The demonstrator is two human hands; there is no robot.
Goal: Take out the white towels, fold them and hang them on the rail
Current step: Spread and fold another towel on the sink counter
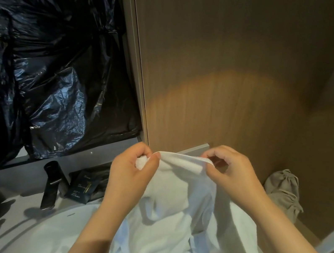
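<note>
A white towel (173,220) hangs crumpled in front of me over the right side of the white basin (38,247). My left hand (132,174) grips a bunched corner of its top edge. My right hand (228,169) pinches the same hem a little to the right, and the edge is stretched between the two hands. The towel's lower part drapes down out of the frame. No rail is in view.
A black tap (53,185) and dark blue sachets (83,188) stand on the counter behind the basin. Black plastic sheeting (43,80) covers the wall at the left. A brown wooden panel (238,59) rises at the right, with a grey drawstring bag (285,192) at its foot.
</note>
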